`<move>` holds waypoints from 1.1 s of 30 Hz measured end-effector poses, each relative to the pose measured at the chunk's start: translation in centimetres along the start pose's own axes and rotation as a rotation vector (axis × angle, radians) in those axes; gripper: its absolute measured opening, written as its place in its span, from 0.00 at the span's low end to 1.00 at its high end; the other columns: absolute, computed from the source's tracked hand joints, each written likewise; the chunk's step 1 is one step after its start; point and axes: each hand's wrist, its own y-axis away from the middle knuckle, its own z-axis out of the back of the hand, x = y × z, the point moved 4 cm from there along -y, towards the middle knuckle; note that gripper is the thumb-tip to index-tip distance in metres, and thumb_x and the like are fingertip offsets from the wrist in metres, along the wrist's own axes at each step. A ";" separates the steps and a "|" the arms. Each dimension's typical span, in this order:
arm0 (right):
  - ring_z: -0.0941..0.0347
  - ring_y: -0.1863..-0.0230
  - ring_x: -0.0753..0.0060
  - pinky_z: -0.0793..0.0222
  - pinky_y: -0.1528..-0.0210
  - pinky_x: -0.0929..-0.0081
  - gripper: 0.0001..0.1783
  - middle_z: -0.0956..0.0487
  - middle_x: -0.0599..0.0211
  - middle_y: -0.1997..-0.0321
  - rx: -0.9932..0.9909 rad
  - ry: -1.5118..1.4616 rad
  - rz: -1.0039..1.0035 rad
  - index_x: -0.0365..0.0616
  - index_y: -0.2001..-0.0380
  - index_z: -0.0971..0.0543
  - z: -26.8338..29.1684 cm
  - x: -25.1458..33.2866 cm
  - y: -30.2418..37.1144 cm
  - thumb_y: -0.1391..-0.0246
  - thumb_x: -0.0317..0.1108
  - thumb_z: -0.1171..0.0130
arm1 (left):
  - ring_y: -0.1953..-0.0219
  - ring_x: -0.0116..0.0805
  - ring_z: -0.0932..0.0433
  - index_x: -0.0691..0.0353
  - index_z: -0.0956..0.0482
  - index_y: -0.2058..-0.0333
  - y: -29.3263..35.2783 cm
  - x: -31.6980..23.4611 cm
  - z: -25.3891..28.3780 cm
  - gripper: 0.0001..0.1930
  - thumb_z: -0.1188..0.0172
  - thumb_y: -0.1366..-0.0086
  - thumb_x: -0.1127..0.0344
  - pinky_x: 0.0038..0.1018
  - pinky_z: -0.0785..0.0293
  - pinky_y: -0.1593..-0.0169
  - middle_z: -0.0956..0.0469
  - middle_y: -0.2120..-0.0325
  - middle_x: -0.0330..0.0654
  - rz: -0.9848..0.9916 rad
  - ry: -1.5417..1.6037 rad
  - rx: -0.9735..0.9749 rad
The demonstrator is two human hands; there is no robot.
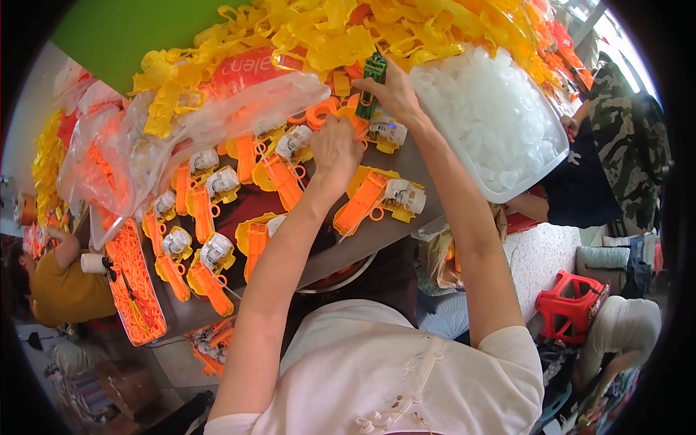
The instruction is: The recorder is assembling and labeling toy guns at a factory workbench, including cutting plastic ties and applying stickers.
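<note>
My right hand is closed around a small green-and-black block-shaped device, held upright at the far side of the table. Just left of it, my left hand has its fingers bent together on the orange part of a toy gun with a white cylinder and yellow shell. My fingers cover much of that toy. Nearer to me lies a similar orange-and-yellow toy gun. Others, such as one toy gun, are spread to the left, several partly behind my left forearm.
Yellow plastic parts are heaped along the back. A white bin of translucent pieces stands right; a tray of small orange parts stands left. Clear plastic bags lie between. A red stool and other people are around.
</note>
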 end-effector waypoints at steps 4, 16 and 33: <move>0.23 0.69 0.68 0.29 0.63 0.69 0.25 0.20 0.60 0.70 0.016 0.069 -0.011 0.35 0.62 0.27 -0.1 1.3 0.3 0.55 0.42 0.29 | 0.70 0.50 0.21 0.67 0.24 0.70 0.0 0.3 -0.4 0.18 0.28 0.54 0.62 0.39 0.24 0.69 0.25 0.68 0.53 -0.010 -0.028 -0.075; 0.28 0.65 0.83 0.29 0.65 0.80 0.14 0.25 0.74 0.68 0.159 -0.604 -0.454 0.42 0.61 0.27 1.3 3.4 18.4 0.44 0.39 0.38 | 0.59 0.46 0.25 0.62 0.23 0.60 4.6 3.8 5.1 0.21 0.31 0.49 0.57 0.39 0.28 0.58 0.26 0.64 0.46 0.097 0.033 -0.243; 0.24 0.65 0.79 0.24 0.63 0.76 0.16 0.23 0.70 0.64 0.064 -0.452 -0.192 0.42 0.57 0.26 1.7 4.9 10.1 0.44 0.39 0.39 | 0.53 0.46 0.32 0.62 0.32 0.44 9.2 9.3 4.7 0.32 0.34 0.48 0.62 0.41 0.38 0.48 0.25 0.55 0.47 0.081 0.129 0.103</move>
